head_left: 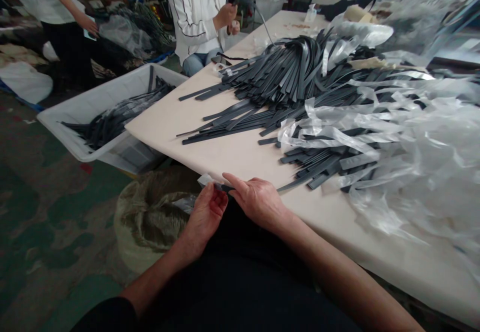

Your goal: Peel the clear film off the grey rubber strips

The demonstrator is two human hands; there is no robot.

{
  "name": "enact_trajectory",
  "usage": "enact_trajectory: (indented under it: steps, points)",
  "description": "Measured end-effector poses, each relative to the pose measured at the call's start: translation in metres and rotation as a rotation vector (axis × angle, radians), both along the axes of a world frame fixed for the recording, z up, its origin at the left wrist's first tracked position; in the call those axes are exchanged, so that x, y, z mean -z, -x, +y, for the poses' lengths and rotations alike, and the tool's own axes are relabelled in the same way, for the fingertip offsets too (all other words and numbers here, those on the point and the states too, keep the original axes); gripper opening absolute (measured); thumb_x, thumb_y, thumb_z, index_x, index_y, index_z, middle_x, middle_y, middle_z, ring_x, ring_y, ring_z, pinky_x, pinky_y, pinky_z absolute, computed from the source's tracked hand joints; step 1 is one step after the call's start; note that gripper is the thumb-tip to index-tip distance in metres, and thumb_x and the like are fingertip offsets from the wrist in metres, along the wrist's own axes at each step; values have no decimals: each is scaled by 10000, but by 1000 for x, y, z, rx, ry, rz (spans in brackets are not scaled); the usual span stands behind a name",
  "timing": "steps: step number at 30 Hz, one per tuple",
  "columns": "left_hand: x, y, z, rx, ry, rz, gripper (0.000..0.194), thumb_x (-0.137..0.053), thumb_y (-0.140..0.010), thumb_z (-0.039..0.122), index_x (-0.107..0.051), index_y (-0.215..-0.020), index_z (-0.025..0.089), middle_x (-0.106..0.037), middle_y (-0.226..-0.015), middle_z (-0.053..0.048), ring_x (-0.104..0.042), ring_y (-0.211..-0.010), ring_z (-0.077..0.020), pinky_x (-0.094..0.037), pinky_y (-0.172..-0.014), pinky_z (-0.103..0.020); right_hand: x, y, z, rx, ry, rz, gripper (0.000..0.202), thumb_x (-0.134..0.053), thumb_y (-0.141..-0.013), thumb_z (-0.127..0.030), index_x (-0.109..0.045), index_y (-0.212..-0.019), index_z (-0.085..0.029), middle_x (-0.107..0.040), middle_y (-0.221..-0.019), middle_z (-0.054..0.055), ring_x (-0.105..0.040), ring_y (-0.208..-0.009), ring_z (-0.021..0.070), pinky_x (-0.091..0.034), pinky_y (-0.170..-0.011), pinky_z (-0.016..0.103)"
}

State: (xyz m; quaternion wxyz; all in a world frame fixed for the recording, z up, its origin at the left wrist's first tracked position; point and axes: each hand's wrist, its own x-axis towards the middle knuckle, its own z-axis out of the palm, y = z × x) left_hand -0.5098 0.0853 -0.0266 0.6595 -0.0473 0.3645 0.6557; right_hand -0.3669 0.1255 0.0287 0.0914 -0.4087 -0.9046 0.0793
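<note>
Close to the table's near edge, my left hand [205, 214] pinches the end of a dark grey flat strip [225, 188], where a small bit of clear plastic film [204, 179] sticks out past the fingertips. My right hand [258, 199] is closed on the same strip just to the right, its index finger stretched along it. The rest of this strip is hidden under the right hand. On the table beyond lies a large heap of similar dark strips [277, 77], and a smaller bunch [318, 164] rests to the right, partly under plastic film.
Crumpled clear plastic [423, 172] covers the right side of the pale table [232, 147]. A white bin [108, 94] with dark strips stands left of the table, a woven sack [150, 217] below the edge. A seated person [195, 19] and a standing person [56, 2] are beyond.
</note>
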Motion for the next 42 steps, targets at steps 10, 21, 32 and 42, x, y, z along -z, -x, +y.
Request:
enact_trajectory:
  steps: [10, 21, 32, 42]
  points:
    - [-2, 29, 18, -234, 133, -13, 212, -534, -961, 141, -646, -781, 144, -701, -696, 15, -657, -601, -78, -527, -560, -176, -35, -43, 6, -1, 81, -83, 457, -566, -940, -274, -498, -1392, -257, -758, -863, 54, -715, -750, 219, -454, -643, 264]
    - [-7, 18, 11, -126, 113, -82, 208, -530, -958, 129, -664, -799, 126, -700, -702, -2, -650, -583, -87, -535, -547, -191, -43, -42, 4, -68, 22, 25, 465, -584, -922, -273, -509, -1380, -267, -762, -865, 31, -713, -706, 197, -468, -618, 256]
    - [-17, -6, -13, 162, -70, -96, 142, -793, -765, 183, -682, -839, 134, -707, -765, -9, -662, -664, -100, -555, -623, -187, -48, -29, -12, -15, 14, 13, 439, -580, -906, -254, -532, -1342, -271, -767, -809, 9, -726, -663, 199, -489, -568, 252]
    - [-21, -15, -18, 256, -103, -109, 260, -876, -666, 241, -686, -815, 146, -705, -742, 3, -655, -647, -103, -551, -594, -190, -57, -57, -40, 14, 84, 130, 378, -521, -930, -238, -556, -1302, -296, -766, -806, -7, -731, -644, 199, -521, -547, 263]
